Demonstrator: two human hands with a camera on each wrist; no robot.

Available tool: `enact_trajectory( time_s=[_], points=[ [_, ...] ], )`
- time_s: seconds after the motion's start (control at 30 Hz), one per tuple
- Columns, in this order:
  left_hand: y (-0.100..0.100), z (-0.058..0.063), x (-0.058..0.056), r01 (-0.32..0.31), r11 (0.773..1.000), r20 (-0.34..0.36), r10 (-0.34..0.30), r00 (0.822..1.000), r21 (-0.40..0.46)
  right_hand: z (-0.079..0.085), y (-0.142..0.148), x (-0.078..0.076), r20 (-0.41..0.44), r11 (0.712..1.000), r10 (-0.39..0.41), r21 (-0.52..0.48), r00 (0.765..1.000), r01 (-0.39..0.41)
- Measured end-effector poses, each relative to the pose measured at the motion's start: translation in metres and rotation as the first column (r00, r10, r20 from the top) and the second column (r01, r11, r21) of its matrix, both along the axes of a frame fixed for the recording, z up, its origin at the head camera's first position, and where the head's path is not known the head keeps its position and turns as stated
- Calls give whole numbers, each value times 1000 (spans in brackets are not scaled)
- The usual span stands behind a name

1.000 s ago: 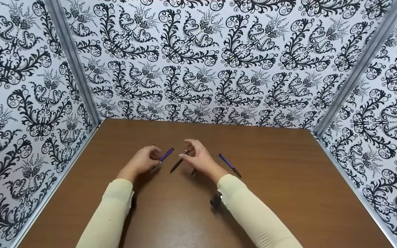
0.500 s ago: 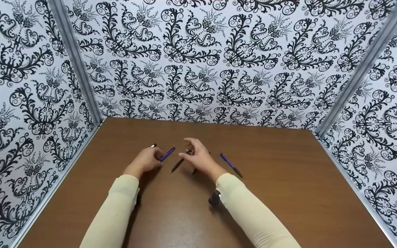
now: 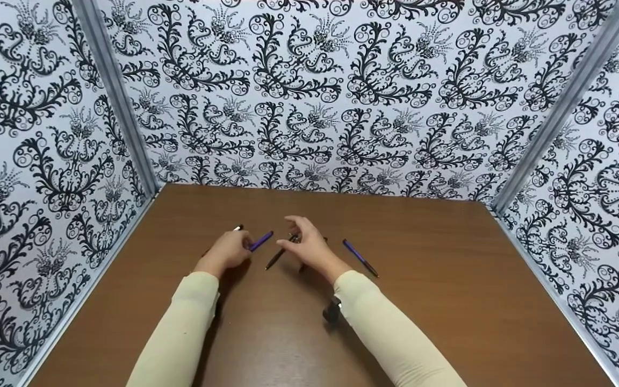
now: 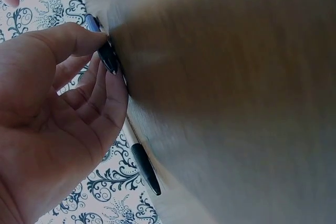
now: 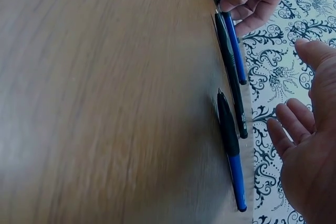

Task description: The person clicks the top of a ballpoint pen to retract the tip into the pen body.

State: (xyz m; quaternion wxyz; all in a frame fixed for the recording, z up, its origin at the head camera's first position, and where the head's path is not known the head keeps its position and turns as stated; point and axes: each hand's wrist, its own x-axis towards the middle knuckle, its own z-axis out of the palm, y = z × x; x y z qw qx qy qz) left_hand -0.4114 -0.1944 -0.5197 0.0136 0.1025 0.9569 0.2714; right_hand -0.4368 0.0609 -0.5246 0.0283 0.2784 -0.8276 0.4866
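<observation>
My left hand (image 3: 226, 251) pinches a blue pen (image 3: 261, 241) low on its length, close to the table. In the left wrist view, thumb and fingers meet around its black grip (image 4: 108, 57). A white pen with a black grip (image 4: 144, 169) lies beside that hand, partly hidden by it in the head view. Between the hands lies a black pen (image 3: 276, 259). My right hand (image 3: 312, 246) hovers over the table, fingers loosely bent and holding nothing. Beneath it, mostly covered in the head view, is another blue pen with a black grip (image 5: 231, 150).
Farther right, a blue pen (image 3: 360, 258) lies slanted on the brown table (image 3: 422, 322). Patterned wall panels (image 3: 309, 107) with grey metal posts (image 3: 121, 107) enclose the table's back and sides. A dark wrist camera (image 3: 332, 312) hangs under the right sleeve.
My left hand has shifted slightly right and its fingers have closed on the blue pen. The white pen's end now shows past that hand. My right hand has barely moved.
</observation>
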Motion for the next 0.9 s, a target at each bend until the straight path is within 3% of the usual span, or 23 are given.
enact_trajectory(
  time_s=[0.4, 0.53, 0.77, 0.9],
  points=[
    [4, 2, 0, 0, 992, -12, 2, 1000, 128, 2, 7, -5, 12, 999, -11, -32, 1000, 12],
    [11, 2, 0, 31, 981, -31, -26, 999, 191, 4, 14, -7, 13, 999, -16, -46, 1000, 17],
    [27, 6, 1, 105, 935, -75, -85, 994, 338, 13, 27, -6, -53, 998, -33, -49, 998, 31],
    [39, 8, 4, 121, 919, -79, -99, 992, 375, 19, 35, -3, -60, 998, -56, -43, 997, 53]
  ],
)
